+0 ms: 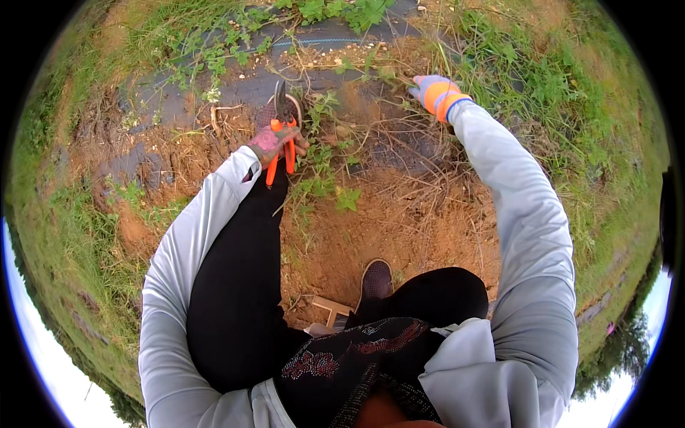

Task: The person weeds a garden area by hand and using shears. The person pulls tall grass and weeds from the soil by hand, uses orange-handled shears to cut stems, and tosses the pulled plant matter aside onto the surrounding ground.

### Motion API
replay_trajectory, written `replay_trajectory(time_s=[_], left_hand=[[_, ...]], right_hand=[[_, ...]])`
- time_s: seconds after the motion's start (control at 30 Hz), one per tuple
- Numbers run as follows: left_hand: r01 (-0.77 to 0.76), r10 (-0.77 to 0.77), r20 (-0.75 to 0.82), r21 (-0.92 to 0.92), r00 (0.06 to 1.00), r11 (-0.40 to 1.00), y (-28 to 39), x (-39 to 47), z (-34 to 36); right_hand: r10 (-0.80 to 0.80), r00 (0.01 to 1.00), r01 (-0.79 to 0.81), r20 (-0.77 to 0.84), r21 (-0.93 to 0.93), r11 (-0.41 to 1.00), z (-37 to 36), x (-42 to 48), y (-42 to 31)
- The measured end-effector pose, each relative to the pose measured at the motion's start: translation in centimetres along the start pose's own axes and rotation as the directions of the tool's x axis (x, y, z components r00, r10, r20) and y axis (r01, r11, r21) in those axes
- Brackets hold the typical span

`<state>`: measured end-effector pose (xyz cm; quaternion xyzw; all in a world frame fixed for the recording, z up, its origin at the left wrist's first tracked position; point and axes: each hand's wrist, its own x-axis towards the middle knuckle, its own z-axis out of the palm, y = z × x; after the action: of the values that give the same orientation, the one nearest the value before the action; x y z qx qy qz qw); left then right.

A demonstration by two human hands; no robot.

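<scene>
My left hand (270, 142), in a pink-and-green patterned glove, holds orange-handled pruning shears (282, 112). Their dark blades point away from me over my left shoe, and the handles are spread somewhat. Green leafy shoots (322, 155) grow just right of that hand. My right hand (436, 95), in a grey and orange glove, reaches out to the far right among thin stems and grass. Its fingers are partly hidden, so whether they grip a stem cannot be told. Below it lie dry, bare twigs (428, 176) on the soil and dark ground-cover fabric (393, 147).
A low wooden stool or frame (332, 307) is partly seen beneath me. My right shoe (376, 278) rests on bare reddish soil (342, 235). Leafy vines (225, 51) sprawl over the fabric ahead. Dense weeds (546, 80) stand at the right, with grass (85, 241) on the left.
</scene>
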<state>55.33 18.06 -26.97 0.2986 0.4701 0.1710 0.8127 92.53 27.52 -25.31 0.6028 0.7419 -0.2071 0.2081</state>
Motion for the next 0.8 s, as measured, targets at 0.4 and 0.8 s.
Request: replay_trajectory(time_s=[0.4,0.8], left_hand=[[0.028,-0.028,-0.003,-0.011,1.0,1.0,0.4,-0.3,0.2],[0.059,-0.059,0.035,0.014,0.998,0.998,0.5,0.2,0.2]], right_hand=[[0.451,0.782,-0.33,-0.431,0.328,0.885,-4.6,-4.3,11.0],[0.251,0.962,-0.237,0.108,-0.132,0.963,0.6,1.7,2.2]])
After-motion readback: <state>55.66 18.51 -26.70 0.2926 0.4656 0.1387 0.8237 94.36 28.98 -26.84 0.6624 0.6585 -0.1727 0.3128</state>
